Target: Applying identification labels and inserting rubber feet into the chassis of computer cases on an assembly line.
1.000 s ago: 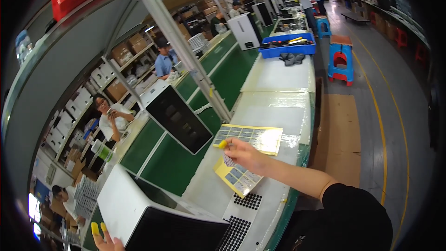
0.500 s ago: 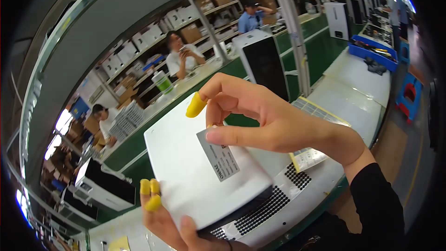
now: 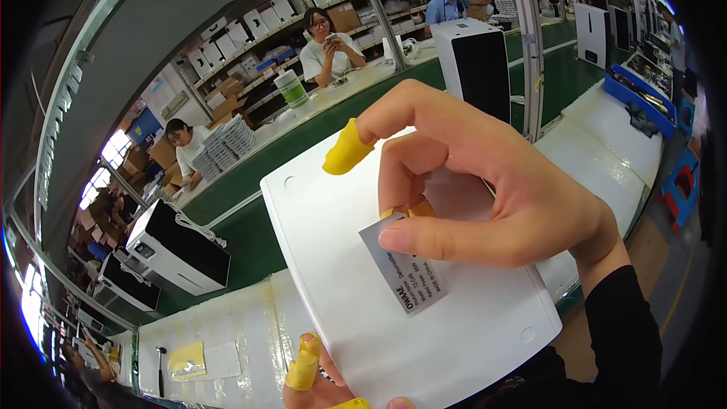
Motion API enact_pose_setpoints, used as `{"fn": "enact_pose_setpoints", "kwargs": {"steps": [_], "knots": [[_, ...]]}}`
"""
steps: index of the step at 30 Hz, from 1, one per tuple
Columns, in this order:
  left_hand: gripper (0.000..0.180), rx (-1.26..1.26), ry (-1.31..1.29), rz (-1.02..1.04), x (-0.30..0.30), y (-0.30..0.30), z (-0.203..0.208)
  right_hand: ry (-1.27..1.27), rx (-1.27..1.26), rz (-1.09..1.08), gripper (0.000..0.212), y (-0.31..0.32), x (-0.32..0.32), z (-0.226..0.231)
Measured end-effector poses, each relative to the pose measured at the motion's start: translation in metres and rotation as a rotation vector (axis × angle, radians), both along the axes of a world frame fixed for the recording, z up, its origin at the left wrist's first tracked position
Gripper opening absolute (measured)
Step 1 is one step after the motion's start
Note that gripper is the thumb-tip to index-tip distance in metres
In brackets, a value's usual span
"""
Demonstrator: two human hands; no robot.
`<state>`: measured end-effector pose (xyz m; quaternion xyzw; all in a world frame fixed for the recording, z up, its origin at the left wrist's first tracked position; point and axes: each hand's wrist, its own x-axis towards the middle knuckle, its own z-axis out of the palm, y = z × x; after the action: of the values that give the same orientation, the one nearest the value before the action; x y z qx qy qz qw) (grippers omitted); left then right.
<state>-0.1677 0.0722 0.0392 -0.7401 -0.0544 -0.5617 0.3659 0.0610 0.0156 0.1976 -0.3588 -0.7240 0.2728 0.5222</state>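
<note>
A white plastic appliance casing (image 3: 473, 333) with rounded corners is tilted in front of me. My left hand (image 3: 314, 379) grips its lower left edge, with yellow covers on several fingertips; part of the hand is cut off or behind the casing. Above the casing's face, my right hand (image 3: 492, 189) pinches a silver-grey printed label (image 3: 413, 284) by its upper end, between the thumb and a yellow-covered finger. The index finger, also yellow-capped, is raised and bent. The label is against or just over the white face; whether it is stuck there I cannot tell.
A green conveyor (image 3: 261, 246) runs behind the casing, carrying black-and-white appliances (image 3: 182, 250). On the bench at lower left lie a hammer (image 3: 160, 371) and a yellow sheet (image 3: 187, 360). A blue tool tray (image 3: 640, 98) is at far right. People sit across the line.
The casing has come up closer and shows more of its face. My right hand, still pinching the label, appears larger and further right; my left hand is lower in view.
</note>
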Motion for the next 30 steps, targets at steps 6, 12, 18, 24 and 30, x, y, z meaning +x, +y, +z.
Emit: {"fn": "enact_pose_setpoints", "kwargs": {"steps": [6,12,18,24,30], "knots": [[0.053,0.366,0.409,0.139,0.007,-0.007,0.103,0.008,0.048,-0.031,0.045,0.0,-0.002,-0.006],[0.054,0.384,0.322,0.109,0.015,-0.001,0.096,0.004,0.041,-0.046,0.045,0.0,-0.001,-0.006],[0.053,0.596,0.183,0.15,0.022,0.005,0.102,-0.016,0.056,-0.035,0.046,0.0,0.0,-0.008],[0.052,0.769,0.321,0.281,0.019,0.002,0.111,-0.062,0.128,-0.05,0.045,0.0,0.0,-0.009],[0.054,0.504,0.206,0.029,0.019,0.007,0.099,-0.1,0.151,-0.047,0.044,0.001,0.0,-0.009]]}}
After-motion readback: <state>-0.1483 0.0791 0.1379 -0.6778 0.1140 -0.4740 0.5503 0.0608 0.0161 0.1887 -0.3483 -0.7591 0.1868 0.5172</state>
